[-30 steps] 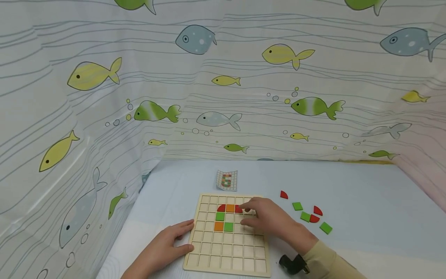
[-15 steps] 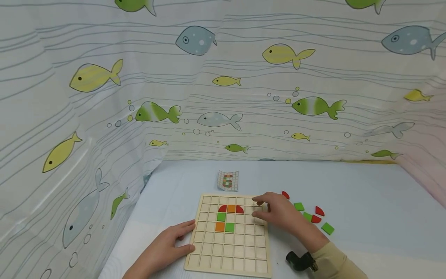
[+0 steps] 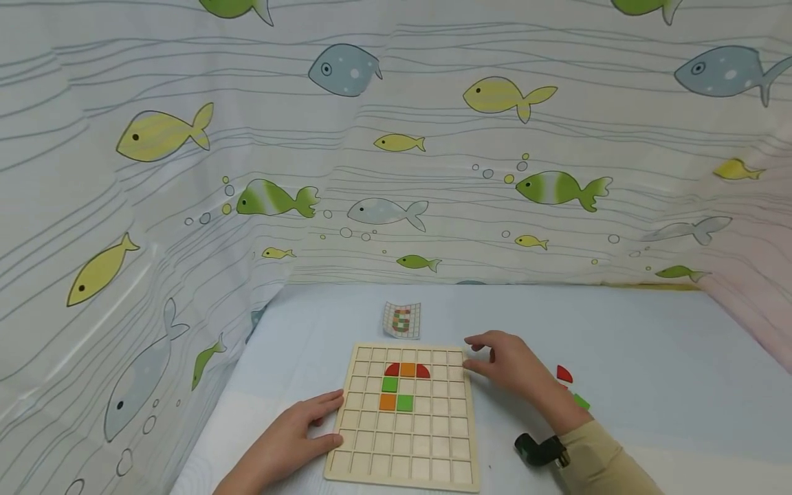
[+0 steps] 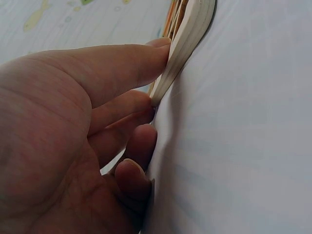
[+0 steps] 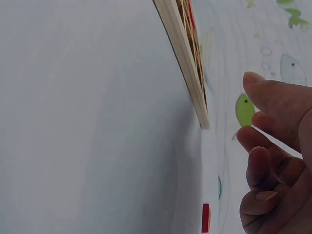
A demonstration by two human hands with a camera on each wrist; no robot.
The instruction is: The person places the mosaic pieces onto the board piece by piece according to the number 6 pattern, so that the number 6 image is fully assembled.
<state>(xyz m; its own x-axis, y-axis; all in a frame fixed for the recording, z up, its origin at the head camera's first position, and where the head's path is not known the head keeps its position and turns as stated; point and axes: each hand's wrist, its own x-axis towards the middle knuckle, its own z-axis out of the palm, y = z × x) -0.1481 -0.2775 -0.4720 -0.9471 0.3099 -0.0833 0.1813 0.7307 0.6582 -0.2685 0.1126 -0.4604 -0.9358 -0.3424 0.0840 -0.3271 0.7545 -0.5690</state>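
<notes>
A wooden grid board [image 3: 377, 440] lies flat on the table. My left hand [image 3: 297, 430] rests at its left edge, thumb and fingertips touching the side; the left wrist view shows the thumb [image 4: 126, 66] against the wooden rim. Set in the board's cells are two red quarter-circle tiles [image 3: 392, 370], two orange square tiles [image 3: 388, 402] and two green square tiles [image 3: 405, 403]. My right hand [image 3: 510, 361] hovers by the upper right corner of the board, thumb and fingers apart and holding nothing. In the right wrist view, a red tile [image 5: 206, 218] lies on the table below the fingers.
A small pattern card [image 3: 402, 320] with a coloured grid figure lies behind the board. To the right, a loose red quarter-circle tile [image 3: 564, 374] and a green tile [image 3: 581, 401] show past my forearm, which hides other tiles. A fish-print curtain [image 3: 458, 206] encloses the table.
My right hand has left the red tile in the board's upper row and moved right, past the board's edge, now covering several loose tiles. My left hand has stayed at the board's edge.
</notes>
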